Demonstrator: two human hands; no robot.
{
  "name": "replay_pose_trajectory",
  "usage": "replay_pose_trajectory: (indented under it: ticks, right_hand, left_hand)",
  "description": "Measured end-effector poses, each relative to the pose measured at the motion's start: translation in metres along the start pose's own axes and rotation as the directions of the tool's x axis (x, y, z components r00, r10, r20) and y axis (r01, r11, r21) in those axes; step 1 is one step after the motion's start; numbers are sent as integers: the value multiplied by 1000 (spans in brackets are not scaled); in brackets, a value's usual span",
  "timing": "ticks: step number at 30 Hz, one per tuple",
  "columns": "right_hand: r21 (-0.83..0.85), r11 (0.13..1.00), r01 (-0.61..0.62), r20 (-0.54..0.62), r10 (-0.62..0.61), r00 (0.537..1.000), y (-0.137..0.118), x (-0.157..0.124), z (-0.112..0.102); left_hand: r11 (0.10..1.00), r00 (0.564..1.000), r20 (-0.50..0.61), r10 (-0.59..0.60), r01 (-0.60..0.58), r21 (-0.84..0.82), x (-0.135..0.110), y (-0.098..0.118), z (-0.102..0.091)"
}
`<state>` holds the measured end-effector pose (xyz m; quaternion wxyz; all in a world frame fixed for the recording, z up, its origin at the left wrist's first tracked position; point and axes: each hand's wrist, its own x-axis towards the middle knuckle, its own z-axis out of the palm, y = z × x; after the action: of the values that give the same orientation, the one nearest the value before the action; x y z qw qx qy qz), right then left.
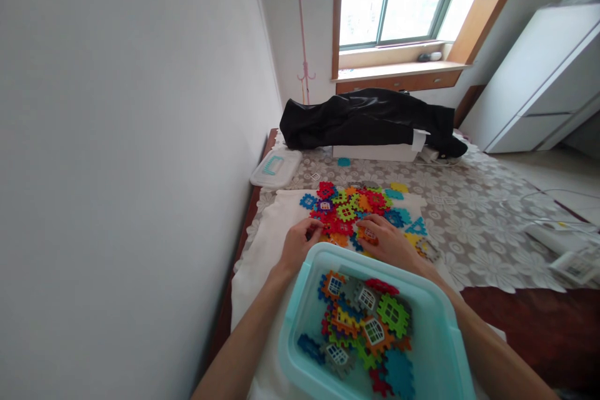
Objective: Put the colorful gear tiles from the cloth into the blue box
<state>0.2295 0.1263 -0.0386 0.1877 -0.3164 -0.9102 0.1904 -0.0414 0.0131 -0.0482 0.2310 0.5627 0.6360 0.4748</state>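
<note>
Left hand [300, 245] curled, right hand [382, 240] palm-down, both just apart.

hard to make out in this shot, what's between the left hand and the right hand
In the head view, interlocking plastic tiles, mostly red and orange, lie between the left hand and the right hand, on a white cloth.

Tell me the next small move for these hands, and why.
Probably lift the orange window tile under the right hand into the turquoise plastic tub. That hand rests on the tile, and the tub holds similar interlocking tiles, while the left hand sits at the heap's near edge.
</note>
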Motion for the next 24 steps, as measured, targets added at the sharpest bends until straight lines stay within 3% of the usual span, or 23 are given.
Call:
replay_pose_trajectory:
  ticks: [7,14,20,24]
  right_hand:
    - [-104,994,42,78,-34,996,-7,-1,15]
    - [-58,998,12,86,-7,996,-10,-1,17]
    - [90,995,-38,-98,47,994,-10,0,7]
    - [115,991,-68,-211,91,973,5,1,-6]
  left_hand:
    - [1000,1000,-4,5,-5,-1,-1,8,-1]
    - [1000,1000,3,-14,14,-13,-1,4,0]
    - [1000,1000,5,-11,11,-8,0,4,0]
    - [1000,1000,-3,-9,9,7,0,6,-1]
